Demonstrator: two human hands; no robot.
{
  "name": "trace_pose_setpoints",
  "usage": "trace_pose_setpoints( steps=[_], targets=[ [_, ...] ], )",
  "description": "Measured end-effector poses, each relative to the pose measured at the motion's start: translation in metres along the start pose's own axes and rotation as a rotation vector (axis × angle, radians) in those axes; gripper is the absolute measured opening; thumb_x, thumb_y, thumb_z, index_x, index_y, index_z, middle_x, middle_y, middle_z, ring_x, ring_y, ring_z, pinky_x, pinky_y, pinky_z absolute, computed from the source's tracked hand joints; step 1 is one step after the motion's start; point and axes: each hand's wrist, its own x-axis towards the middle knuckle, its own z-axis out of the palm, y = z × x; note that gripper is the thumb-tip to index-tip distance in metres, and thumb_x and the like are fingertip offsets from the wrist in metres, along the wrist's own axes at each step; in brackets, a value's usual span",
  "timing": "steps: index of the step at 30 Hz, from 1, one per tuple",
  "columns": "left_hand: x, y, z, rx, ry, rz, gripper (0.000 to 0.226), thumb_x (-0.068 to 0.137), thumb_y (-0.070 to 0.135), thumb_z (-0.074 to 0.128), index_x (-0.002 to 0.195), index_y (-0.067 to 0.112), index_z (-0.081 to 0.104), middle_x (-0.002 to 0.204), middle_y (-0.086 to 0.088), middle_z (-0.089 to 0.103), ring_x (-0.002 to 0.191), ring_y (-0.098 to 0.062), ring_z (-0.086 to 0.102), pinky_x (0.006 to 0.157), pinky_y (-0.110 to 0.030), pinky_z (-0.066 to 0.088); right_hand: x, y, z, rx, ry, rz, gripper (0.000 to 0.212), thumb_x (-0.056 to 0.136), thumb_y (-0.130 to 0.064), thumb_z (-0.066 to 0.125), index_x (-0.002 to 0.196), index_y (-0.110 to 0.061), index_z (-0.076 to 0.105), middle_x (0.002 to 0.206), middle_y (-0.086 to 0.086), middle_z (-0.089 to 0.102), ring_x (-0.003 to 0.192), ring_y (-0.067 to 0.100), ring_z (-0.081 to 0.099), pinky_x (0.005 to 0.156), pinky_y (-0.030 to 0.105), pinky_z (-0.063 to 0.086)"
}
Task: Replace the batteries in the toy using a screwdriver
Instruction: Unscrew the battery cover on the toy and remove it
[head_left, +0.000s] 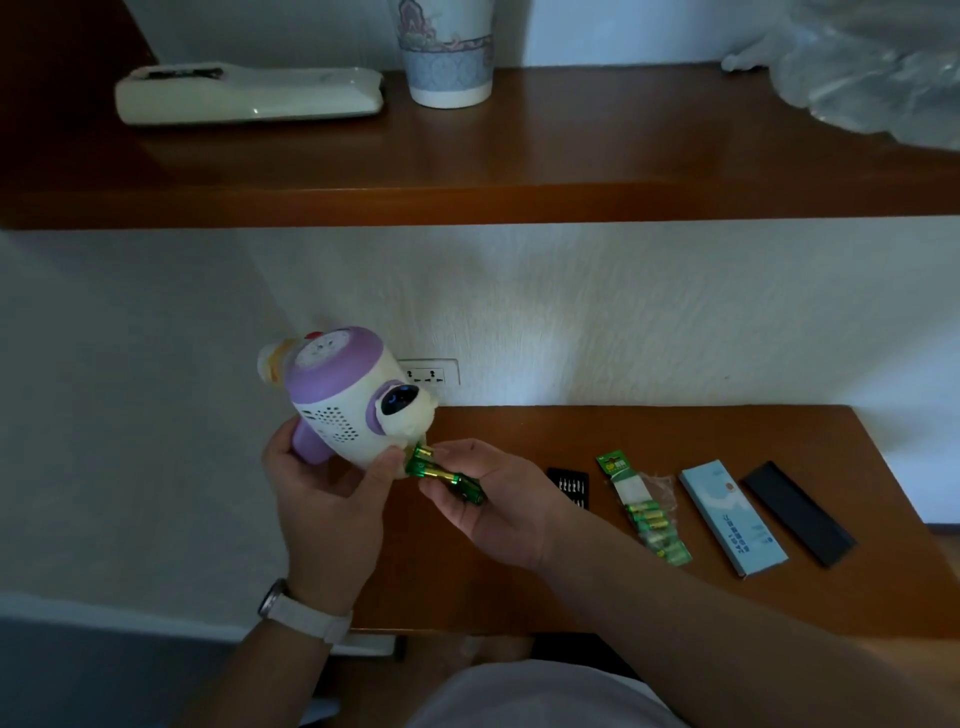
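While the left hand (323, 500) grips the toy (340, 402), the right hand (501, 501) pinches green batteries (440, 474) at its underside.

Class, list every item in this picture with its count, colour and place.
toy: one, purple and white, in left hand
loose batteries: at least two, green, in right hand
battery pack: one, green, on table
box: one, pale blue, on table
flat case: one, black, on table
bit tray: one, black, behind right hand
table: one, brown
shelf: one, brown
cup: one, pale patterned, on shelf
handset: one, white, on shelf
plastic bag: one, clear, on shelf
socket: one, white, on wall
left hand: one, holding toy
right hand: one, pinching batteries
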Motion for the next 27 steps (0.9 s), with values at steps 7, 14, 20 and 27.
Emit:
trace_pose_setpoints(
  steps=[7, 14, 20, 27],
  targets=[
    [0.007, -0.031, -0.005, -0.101, -0.035, -0.324, 0.065, 0.078, 0.024, 0.083, 0.132, 0.001, 0.053, 0.125, -0.02, 0.066, 0.112, -0.04, 0.067, 0.086, -0.065, 0.055, 0.006, 0.005, -0.018, -0.101, 0.105, 0.005, 0.012, 0.087, -0.001, 0.068, 0.099, -0.002, 0.069, 0.112, 0.021, 0.062, 0.077, 0.02, 0.068, 0.057, 0.02, 0.056],
    [-0.004, -0.065, -0.009, -0.148, -0.109, -0.691, 0.049, 0.085, 0.025, 0.07, 0.13, 0.01, 0.061, 0.12, -0.012, 0.072, 0.106, -0.031, 0.071, 0.077, -0.047, 0.061, 0.012, 0.009, -0.046, -0.158, 0.218, -0.065, 0.012, 0.089, 0.003, 0.063, 0.101, 0.0, 0.064, 0.106, 0.018, 0.06, 0.077, 0.02, 0.063, 0.057, 0.02, 0.056],
    [-0.008, -0.115, -0.015, -0.138, -0.152, -1.063, 0.062, 0.078, 0.031, 0.077, 0.134, 0.016, 0.053, 0.117, -0.011, 0.071, 0.1, -0.028, 0.072, 0.069, -0.04, 0.06, 0.023, 0.011, -0.072, -0.274, 0.336, -0.047, 0.013, 0.09, 0.0, 0.064, 0.103, -0.001, 0.064, 0.097, 0.016, 0.063, 0.067, 0.017, 0.062, 0.053, 0.019, 0.052],
    [-0.013, -0.136, -0.011, -0.123, -0.197, -1.046, 0.054, 0.083, 0.023, 0.072, 0.133, 0.02, 0.052, 0.125, -0.012, 0.067, 0.108, -0.032, 0.068, 0.077, -0.044, 0.06, 0.025, 0.009, -0.093, -0.332, 0.344, -0.03, 0.011, 0.09, -0.002, 0.064, 0.101, -0.004, 0.065, 0.094, 0.013, 0.063, 0.066, 0.015, 0.062, 0.055, 0.02, 0.052]
  ],
)
